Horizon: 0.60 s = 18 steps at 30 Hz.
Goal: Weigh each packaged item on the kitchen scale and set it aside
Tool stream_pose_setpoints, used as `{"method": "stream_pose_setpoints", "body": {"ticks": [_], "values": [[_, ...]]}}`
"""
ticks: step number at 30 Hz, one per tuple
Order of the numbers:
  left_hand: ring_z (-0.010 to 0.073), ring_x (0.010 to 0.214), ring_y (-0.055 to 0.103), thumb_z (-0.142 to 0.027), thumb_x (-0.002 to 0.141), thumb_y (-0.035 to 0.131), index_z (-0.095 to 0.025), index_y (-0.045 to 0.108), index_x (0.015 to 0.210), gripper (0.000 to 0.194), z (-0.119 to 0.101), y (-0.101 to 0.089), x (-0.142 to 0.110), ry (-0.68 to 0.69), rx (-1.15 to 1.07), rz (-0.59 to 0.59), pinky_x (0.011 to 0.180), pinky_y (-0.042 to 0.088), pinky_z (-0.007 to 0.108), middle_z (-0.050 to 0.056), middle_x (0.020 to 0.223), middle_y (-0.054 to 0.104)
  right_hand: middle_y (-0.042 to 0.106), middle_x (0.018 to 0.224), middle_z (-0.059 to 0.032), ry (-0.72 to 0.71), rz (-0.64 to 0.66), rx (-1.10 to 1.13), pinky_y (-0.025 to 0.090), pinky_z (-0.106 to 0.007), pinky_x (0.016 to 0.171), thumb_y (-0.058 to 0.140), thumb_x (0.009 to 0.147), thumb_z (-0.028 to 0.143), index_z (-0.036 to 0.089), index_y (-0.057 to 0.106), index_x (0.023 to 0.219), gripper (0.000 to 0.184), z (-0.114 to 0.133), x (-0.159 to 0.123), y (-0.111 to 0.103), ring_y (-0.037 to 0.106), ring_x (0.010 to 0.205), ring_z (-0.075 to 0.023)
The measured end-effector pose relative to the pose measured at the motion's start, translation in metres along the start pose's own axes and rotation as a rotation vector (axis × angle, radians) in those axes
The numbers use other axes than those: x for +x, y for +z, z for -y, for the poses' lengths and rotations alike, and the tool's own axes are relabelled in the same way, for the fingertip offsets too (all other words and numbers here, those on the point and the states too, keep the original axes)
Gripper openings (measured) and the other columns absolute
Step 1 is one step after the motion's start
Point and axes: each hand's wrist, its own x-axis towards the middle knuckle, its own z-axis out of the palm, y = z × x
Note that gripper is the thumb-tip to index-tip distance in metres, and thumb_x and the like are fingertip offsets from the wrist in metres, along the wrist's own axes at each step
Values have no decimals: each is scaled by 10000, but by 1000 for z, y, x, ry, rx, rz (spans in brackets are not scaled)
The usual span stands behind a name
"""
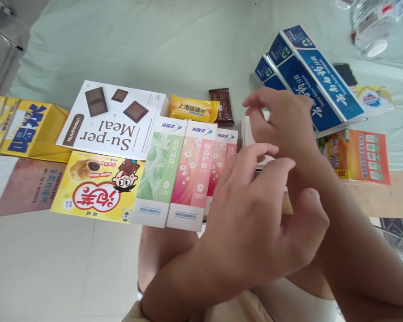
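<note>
My left hand [255,214] hovers over the table's near edge with its fingers bent and apart, holding nothing. It covers part of a pink toothpaste box [226,147]. Beside that lie another pink toothpaste box [193,179] and a green toothpaste box [159,174]. Farther forward is my right hand [282,116], its fingers loosely curled and apart with nothing visible in them. It overlaps the near-left side of the blue toothpaste boxes [317,80]; whether it touches them I cannot tell. Under both hands a white object [250,134] is mostly hidden.
Left stand a white chocolate meal box [114,118], a yellow puff snack box [97,188], yellow cartons [33,127] and a pinkish box [23,185]. Yellow soap [194,108] and a brown packet [222,106] lie behind. Right are an orange packet [367,154] and plastic bottle [371,27].
</note>
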Motion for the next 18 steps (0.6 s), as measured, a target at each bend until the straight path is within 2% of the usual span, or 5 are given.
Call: {"method": "stream_pose_setpoints", "body": {"ticks": [5, 10, 12, 14, 18], "values": [[242, 1164, 732, -305, 985, 604, -161, 752, 1064, 221, -1, 10, 3, 2, 34, 49, 986, 650, 413, 132, 1255, 724, 776, 849, -15, -111, -406, 293, 534, -368, 789, 540, 929, 218, 243, 710, 943, 173, -41, -69, -11, 736, 823, -199], [223, 1138, 736, -308, 975, 592, -196, 717, 1128, 227, -2, 42, 8, -27, 4, 166, 1009, 636, 389, 92, 1239, 735, 762, 839, -45, 6, -767, 168, 568, -430, 790, 549, 825, 280, 249, 654, 858, 114, -100, -90, -13, 735, 815, -245], [246, 1197, 728, -342, 976, 579, -179, 697, 1192, 295, -4, 62, 10, -58, -31, 250, 1062, 626, 410, 112, 1287, 736, 767, 920, -74, 102, -795, 79, 575, -491, 866, 537, 828, 316, 272, 648, 887, 134, -123, -93, -20, 740, 924, -294], [280, 1305, 695, -392, 985, 556, -144, 662, 1293, 409, -6, 84, 11, -92, -74, 346, 1145, 596, 449, 152, 1386, 713, 764, 1013, -93, 176, -741, 45, 569, -527, 939, 541, 851, 320, 303, 652, 944, 145, -143, -98, -28, 730, 1031, -326], [340, 1564, 508, -540, 993, 529, -109, 525, 1506, 670, -9, 123, 13, -173, -127, 504, 1301, 467, 539, 207, 1658, 528, 749, 1138, -98, 230, -729, 109, 550, -582, 1050, 591, 813, 289, 330, 668, 1047, 250, -179, -112, -40, 709, 1160, -360]]}}
